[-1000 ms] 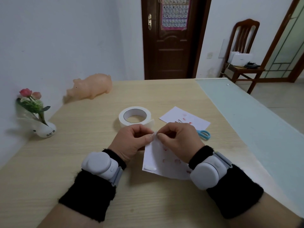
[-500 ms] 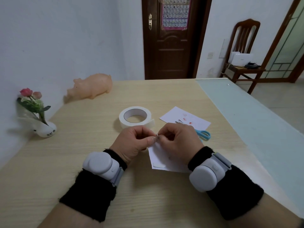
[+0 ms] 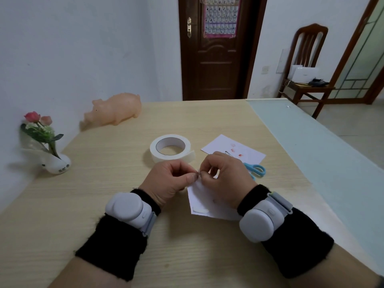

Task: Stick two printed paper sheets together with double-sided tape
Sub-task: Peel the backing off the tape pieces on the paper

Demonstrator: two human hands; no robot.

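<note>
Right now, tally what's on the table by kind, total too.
White printed paper sheets: 2
White double-sided tape roll: 1
Blue-handled scissors: 1
Peach-coloured pig figure: 1
White vase of pink flowers: 1
Total: 6

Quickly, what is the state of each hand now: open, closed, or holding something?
Left hand: closed, pinching the top corner of the near sheet.
Right hand: closed, pinching the same corner.
</note>
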